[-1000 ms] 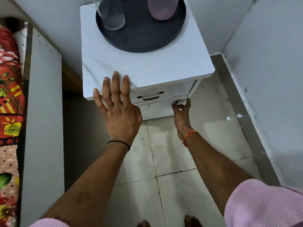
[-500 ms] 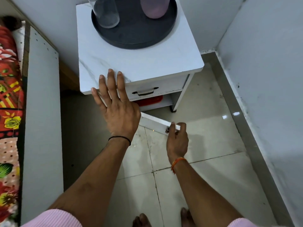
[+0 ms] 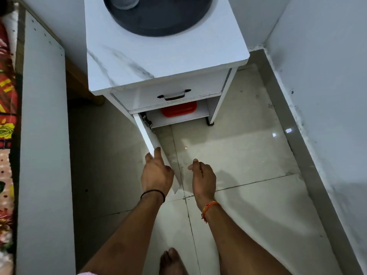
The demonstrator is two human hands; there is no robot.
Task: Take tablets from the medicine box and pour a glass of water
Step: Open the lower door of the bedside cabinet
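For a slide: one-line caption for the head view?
Left hand grips the open cabinet door, exposing a red box; right hand hovers empty.

red box, likely medicine, inside cabinet

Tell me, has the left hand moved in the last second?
Yes. The left hand came off the nightstand top, moved down toward the person, and now grips the open door.

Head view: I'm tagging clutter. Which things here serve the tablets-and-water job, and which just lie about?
For the job: red box in the lower compartment, door gripped by the left hand, glass on the tray.
Lying about: patterned bedcover, white board, drawer handle.
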